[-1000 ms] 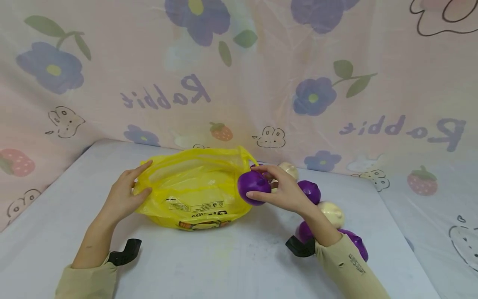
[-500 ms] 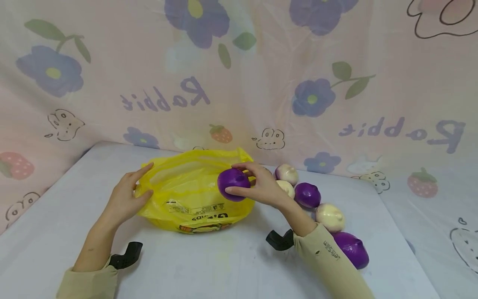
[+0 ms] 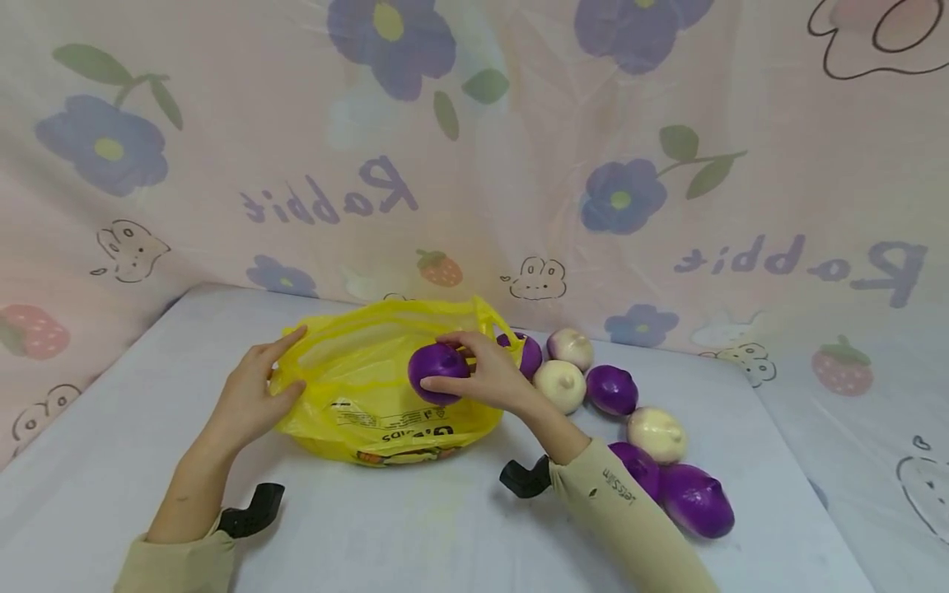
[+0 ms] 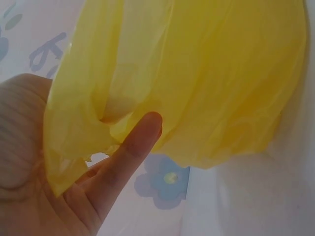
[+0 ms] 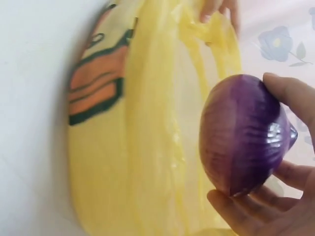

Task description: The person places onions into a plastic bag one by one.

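Observation:
My right hand grips a glossy purple onion between thumb and fingers, in front of the mouth of a yellow plastic bag. In the right wrist view, the onion has its pointed tip turned toward the palm, and the bag stands behind it. My left hand holds the bag's left edge, thumb in front and fingers spread along the rim. Up close in the left wrist view, thin yellow film lies between the thumb and the palm of the left hand.
Right of the bag, several more onions lie on the white table: a white one, a white-and-purple one, a purple one and others toward the front. A patterned cloth hangs behind the table.
My right hand has carried the purple onion leftward from the bag's right edge to the front of its mouth. The left hand stays at the left edge.

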Action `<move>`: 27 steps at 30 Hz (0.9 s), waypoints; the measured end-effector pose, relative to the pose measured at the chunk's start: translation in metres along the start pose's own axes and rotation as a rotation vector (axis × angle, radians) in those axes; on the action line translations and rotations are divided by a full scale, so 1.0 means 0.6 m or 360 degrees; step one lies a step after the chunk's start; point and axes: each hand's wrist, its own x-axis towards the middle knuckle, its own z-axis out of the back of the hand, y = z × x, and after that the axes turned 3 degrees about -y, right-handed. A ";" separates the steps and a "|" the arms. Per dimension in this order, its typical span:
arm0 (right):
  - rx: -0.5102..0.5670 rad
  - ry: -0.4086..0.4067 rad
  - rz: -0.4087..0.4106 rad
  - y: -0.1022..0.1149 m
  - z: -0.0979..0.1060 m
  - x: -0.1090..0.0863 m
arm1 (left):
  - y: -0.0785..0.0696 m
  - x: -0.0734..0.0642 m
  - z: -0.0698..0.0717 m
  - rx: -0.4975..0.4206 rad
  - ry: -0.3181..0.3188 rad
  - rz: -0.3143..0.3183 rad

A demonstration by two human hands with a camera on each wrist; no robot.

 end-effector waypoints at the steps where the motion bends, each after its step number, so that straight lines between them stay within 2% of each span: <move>1: -0.0003 0.0009 0.0001 0.000 -0.003 0.002 | 0.000 0.000 0.000 -0.0001 -0.0002 -0.0004; 15: -0.0104 0.0065 0.0113 -0.017 -0.034 0.014 | -0.004 -0.001 0.001 -0.0007 0.0004 -0.0002; 23: -0.0157 0.0134 0.0034 -0.020 -0.044 0.018 | -0.003 -0.003 0.001 -0.0010 0.0003 -0.0008; 27: -0.0173 0.0157 0.0073 -0.023 -0.047 0.020 | -0.001 -0.003 0.002 -0.0013 -0.0006 -0.0030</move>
